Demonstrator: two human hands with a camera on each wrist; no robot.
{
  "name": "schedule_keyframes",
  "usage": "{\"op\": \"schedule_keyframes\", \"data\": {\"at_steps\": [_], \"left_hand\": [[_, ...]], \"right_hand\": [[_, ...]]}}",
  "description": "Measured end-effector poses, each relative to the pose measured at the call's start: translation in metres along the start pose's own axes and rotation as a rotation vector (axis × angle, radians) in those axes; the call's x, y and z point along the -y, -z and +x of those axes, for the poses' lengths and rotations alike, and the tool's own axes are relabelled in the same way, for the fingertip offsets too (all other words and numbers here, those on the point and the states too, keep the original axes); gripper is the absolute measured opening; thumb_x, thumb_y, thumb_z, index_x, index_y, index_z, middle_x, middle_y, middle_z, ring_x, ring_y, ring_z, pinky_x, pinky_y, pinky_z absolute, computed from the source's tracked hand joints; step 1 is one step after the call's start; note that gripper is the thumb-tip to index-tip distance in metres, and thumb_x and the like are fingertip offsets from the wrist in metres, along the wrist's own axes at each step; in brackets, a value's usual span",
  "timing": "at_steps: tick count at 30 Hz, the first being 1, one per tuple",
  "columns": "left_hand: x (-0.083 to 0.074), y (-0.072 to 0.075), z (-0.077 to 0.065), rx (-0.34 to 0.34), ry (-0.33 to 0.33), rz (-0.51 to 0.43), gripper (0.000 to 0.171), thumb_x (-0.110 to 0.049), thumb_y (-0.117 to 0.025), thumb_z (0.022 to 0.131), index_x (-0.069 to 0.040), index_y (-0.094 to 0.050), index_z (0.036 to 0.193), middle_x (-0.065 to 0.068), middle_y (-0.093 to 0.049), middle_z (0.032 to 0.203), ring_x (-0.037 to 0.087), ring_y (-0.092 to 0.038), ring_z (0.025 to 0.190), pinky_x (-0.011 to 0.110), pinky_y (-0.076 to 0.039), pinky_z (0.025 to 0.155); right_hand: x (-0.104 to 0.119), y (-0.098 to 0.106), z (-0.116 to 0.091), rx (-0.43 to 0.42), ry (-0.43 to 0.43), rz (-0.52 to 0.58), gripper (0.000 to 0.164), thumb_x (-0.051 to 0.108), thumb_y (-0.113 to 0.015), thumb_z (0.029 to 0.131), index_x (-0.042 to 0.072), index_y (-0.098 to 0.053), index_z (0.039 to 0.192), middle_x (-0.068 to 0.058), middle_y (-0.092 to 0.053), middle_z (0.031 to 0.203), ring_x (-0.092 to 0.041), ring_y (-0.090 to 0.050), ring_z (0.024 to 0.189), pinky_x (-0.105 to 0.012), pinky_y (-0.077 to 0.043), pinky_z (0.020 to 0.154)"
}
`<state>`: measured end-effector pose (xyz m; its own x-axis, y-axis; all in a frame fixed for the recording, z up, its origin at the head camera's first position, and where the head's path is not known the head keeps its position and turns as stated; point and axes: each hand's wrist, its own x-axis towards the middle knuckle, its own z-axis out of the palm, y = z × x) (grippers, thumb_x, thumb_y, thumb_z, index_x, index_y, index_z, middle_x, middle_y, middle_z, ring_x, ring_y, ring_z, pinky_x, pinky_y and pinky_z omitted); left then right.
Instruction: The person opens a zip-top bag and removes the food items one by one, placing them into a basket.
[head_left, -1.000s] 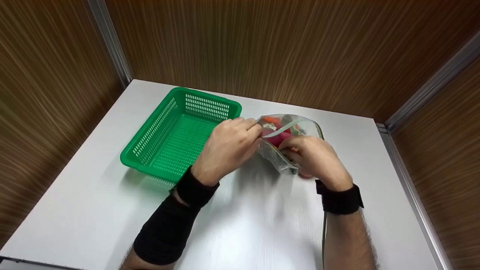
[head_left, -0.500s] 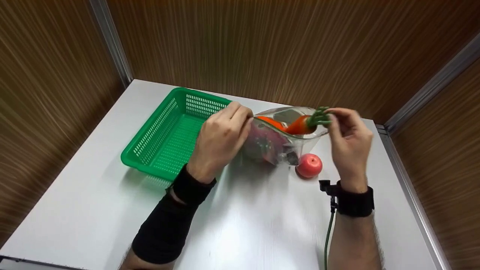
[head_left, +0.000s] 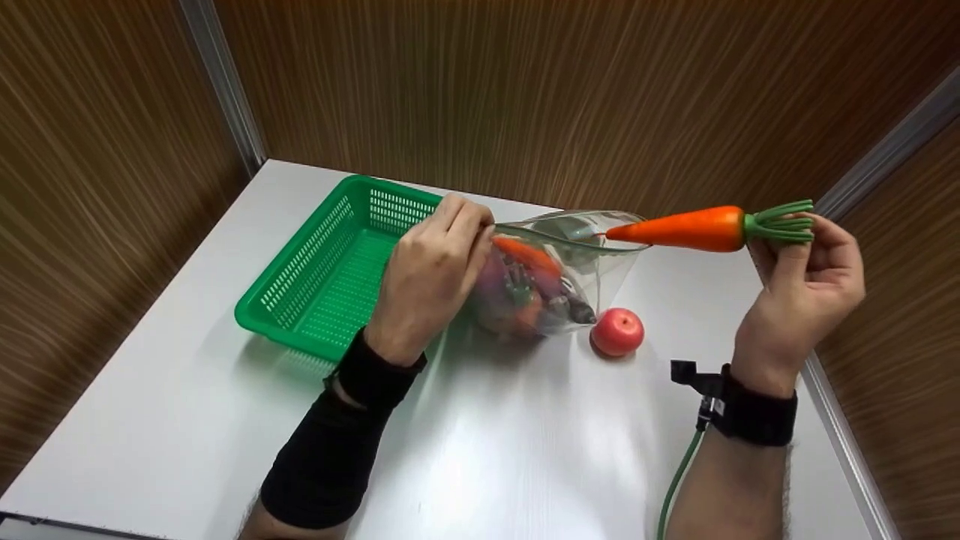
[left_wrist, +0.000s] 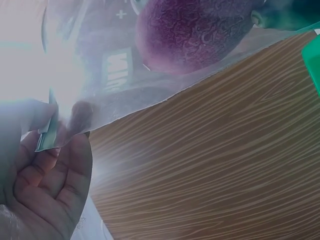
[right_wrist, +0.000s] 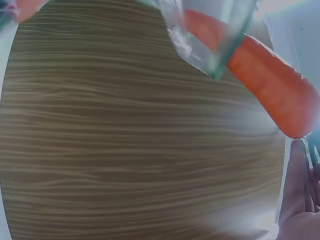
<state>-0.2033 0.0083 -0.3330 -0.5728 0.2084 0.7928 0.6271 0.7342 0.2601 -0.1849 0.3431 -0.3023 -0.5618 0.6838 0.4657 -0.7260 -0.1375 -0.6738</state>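
In the head view my left hand (head_left: 439,266) pinches the upper left corner of a clear zip bag (head_left: 611,274), holding it up with its mouth open. Inside are an orange carrot (head_left: 529,253) and several other produce pieces, blurred by the plastic. The left wrist view shows a purple, wrinkled piece (left_wrist: 192,35) through the film and fingers gripping the sealed edge. My right hand (head_left: 806,289) pinches a second orange carrot (head_left: 694,228) by its green stems. That carrot lies almost level, its thin tip still at the bag's mouth.
A green plastic basket (head_left: 262,324) with slotted walls stands left of the bag. A red apple-like fruit (head_left: 618,332) sits on the white table (head_left: 510,457) by the bag's lower right corner. Wood-grain panels (head_left: 480,97) enclose the back and sides.
My right hand has reached into the bag, taken a carrot by its stems and drawn it out to the right. The left hand keeps hold of the bag, shifting slightly left and up.
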Motion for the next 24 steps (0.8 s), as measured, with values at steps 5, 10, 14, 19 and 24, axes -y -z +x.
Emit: {"op": "schedule_keyframes", "data": {"at_steps": [5,10,14,19,24], "left_hand": [[0.001,0.001,0.000,0.006,0.001,-0.007,0.018,-0.025,-0.056,0.108,-0.011,-0.067,0.109,0.003,-0.064,0.103,0.015,-0.065,0.088,0.032,-0.060,0.081],[0.002,0.002,-0.001,0.003,-0.003,-0.004,0.018,-0.025,-0.056,0.108,-0.011,-0.068,0.109,0.003,-0.064,0.103,0.015,-0.065,0.088,0.032,-0.061,0.080],[0.003,0.002,-0.001,0.002,-0.005,-0.002,0.018,-0.025,-0.056,0.108,-0.011,-0.068,0.109,0.003,-0.064,0.103,0.015,-0.066,0.088,0.032,-0.061,0.081],[0.004,0.003,-0.001,0.008,-0.008,0.017,0.019,-0.026,-0.056,0.109,-0.011,-0.067,0.110,0.003,-0.064,0.104,0.014,-0.065,0.088,0.031,-0.060,0.081],[0.003,0.003,-0.002,0.021,-0.005,0.013,0.019,-0.026,-0.056,0.109,-0.011,-0.067,0.111,0.003,-0.063,0.104,0.014,-0.065,0.088,0.032,-0.061,0.082]], "right_hand": [[0.004,0.000,0.003,-0.047,0.039,0.016,0.030,0.002,-0.079,0.088,-0.014,-0.068,0.111,-0.028,-0.072,0.103,-0.037,-0.075,0.093,-0.040,-0.064,0.088],[0.007,-0.002,0.001,-0.045,0.062,0.039,0.027,0.000,-0.078,0.089,-0.015,-0.067,0.110,-0.028,-0.071,0.101,-0.040,-0.075,0.092,-0.043,-0.063,0.090],[0.009,-0.004,-0.001,-0.034,0.065,0.035,0.027,0.000,-0.078,0.089,-0.015,-0.067,0.109,-0.029,-0.070,0.102,-0.040,-0.075,0.092,-0.043,-0.064,0.090],[0.011,-0.006,-0.005,-0.016,0.072,0.018,0.027,0.000,-0.077,0.090,-0.015,-0.066,0.110,-0.028,-0.070,0.102,-0.040,-0.075,0.092,-0.041,-0.064,0.087],[0.014,-0.008,-0.009,0.002,0.082,0.021,0.028,-0.002,-0.077,0.090,-0.016,-0.065,0.110,-0.030,-0.070,0.102,-0.041,-0.076,0.091,-0.040,-0.065,0.083]]}}
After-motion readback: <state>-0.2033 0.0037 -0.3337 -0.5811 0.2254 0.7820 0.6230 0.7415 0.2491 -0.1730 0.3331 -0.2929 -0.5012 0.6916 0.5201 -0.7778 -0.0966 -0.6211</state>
